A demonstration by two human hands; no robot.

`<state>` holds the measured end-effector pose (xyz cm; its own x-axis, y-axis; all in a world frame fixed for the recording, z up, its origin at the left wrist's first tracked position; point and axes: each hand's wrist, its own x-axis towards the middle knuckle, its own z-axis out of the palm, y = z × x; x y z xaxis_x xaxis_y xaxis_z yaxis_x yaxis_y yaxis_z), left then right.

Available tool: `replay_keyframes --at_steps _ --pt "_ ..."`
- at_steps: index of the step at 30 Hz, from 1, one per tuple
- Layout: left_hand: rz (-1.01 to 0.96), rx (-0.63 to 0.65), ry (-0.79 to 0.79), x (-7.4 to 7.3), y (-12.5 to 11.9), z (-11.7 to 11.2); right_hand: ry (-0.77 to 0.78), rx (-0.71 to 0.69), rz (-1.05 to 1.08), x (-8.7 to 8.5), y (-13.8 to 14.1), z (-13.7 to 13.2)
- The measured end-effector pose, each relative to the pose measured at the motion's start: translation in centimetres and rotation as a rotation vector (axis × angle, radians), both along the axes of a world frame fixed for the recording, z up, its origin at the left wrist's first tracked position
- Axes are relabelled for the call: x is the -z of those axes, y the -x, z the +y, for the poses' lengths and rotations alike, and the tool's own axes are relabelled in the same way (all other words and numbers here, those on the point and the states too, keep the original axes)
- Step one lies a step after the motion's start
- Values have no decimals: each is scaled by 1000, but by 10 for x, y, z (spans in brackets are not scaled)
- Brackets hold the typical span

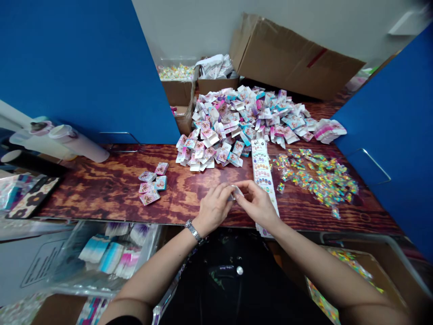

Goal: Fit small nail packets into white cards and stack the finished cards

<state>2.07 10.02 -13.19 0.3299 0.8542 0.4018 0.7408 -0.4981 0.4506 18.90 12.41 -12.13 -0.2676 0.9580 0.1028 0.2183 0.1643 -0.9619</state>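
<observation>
My left hand [213, 208], with a metal wristwatch [194, 231], and my right hand [257, 204] meet over the wood-grain table [111, 180]. Together they pinch a small translucent packet [236, 193], partly hidden by my fingers. Right of my right hand lies a long white card strip [262, 174] printed with rows of colourful nail-like shapes, its lower end near my wrist. A large heap of small pink-and-white printed cards [230, 126] lies beyond my hands. Several similar cards [152, 183] sit in a small group to the left.
Shiny multicoloured packets [314, 178] are scattered across the table's right side. Cardboard boxes [177, 92] stand behind the heap, with blue partition panels [389, 135] on the right. Below the table edge, a bin [111, 257] holds packaged goods. Tumblers [57, 142] lie at left.
</observation>
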Motion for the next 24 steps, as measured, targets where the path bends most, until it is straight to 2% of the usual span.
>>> replay_keyframes --at_steps 6,10,13,15,17,21,24 --pt "18 -40 -49 3 -2 -2 -49 -20 -13 -5 -1 0" --pt "34 -72 -100 3 -2 -2 25 -70 79 -3 -2 4" --pt "63 -101 -123 4 -2 -3 97 -5 159 -1 2 6" --pt "73 -120 -150 5 -3 -3 95 38 142 -2 6 6" --pt "88 -129 -167 6 -5 -3 8 65 37 -7 9 3" --pt "136 -170 -177 5 -6 -3 -277 63 -182 -16 11 -5" --pt "193 -214 -165 1 -7 -3 -428 46 -262 -15 11 -11"
